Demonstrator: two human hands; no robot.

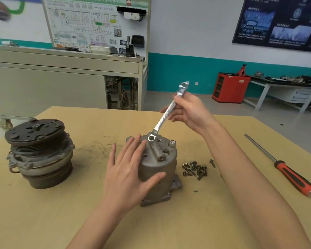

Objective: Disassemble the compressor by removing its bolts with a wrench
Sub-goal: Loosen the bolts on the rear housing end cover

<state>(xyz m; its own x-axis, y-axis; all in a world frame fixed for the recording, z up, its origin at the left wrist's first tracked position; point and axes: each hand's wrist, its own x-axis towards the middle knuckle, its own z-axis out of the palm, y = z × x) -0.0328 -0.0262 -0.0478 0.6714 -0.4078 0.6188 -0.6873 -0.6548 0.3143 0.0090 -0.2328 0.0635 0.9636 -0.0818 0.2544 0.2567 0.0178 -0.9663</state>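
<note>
- While our left hand (131,169) lies nearest us, its fingers straight and spread, it presses flat against the near-left side and top edge of the compressor (158,171), which stands upright on the table (43,212).
- Just right of the housing sits a heap of loose bolts (195,170), so we judge the job to be well along. Two bolt heads (172,143) show on the far-right part of the top face.
- Farther right, well apart, a red-handled screwdriver (284,166) lies untouched. To the left stands the pulley half (39,151).
- On the top face, just beyond our left fingertips, the ring end of the wrench (166,115) rests flat. We cannot tell whether a bolt head sits inside it.
- From that ring the wrench's long axis climbs away from us, up and to the right.
- Farthest, our right hand (188,112) holds the upper shaft, with fingers and thumb curled round it. We judge that the next turn pivots about the ring, with the right hand sweeping and the left bracing.
</note>
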